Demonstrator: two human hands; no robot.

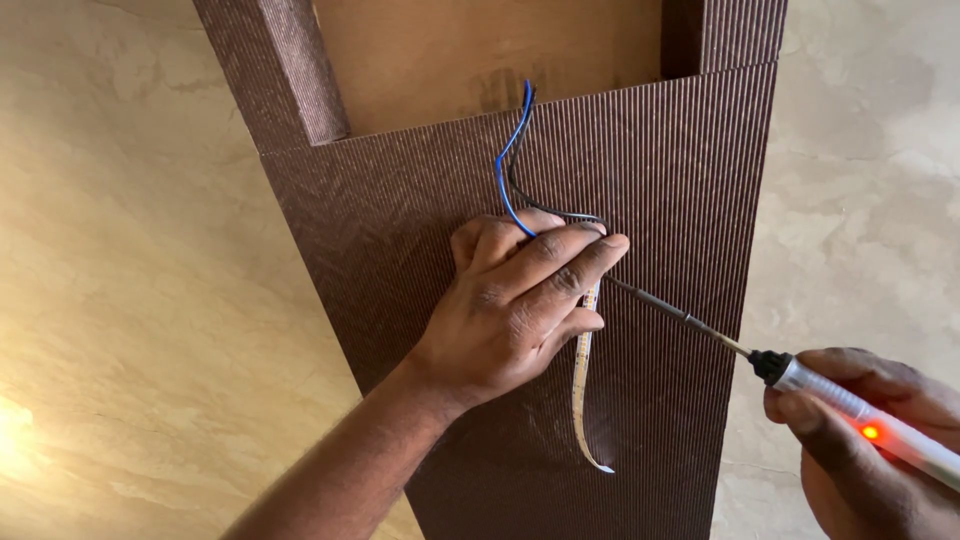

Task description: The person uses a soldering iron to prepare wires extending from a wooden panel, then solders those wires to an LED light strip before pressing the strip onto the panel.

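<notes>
Nearest to me, at the lower right, my right hand is clenched around the white handle of a soldering iron, on which a small red lamp glows. Its thin dark metal shaft runs up and to the left, and its tip reaches the fingertips of my left hand. That left hand lies flat against a dark brown ribbed panel, its fingers pressed down on the upper end of a narrow pale LED strip, pinning it in place. Below the fingers, the strip hangs down the panel and curls at its free end. Just above the left hand, a thin blue wire and a thin black wire rise together from under the fingers to the panel's top edge. Beyond that edge sits a plain brown board, set back between two ribbed side pieces. Either side of my hands, farther off, is a beige marbled surface.
</notes>
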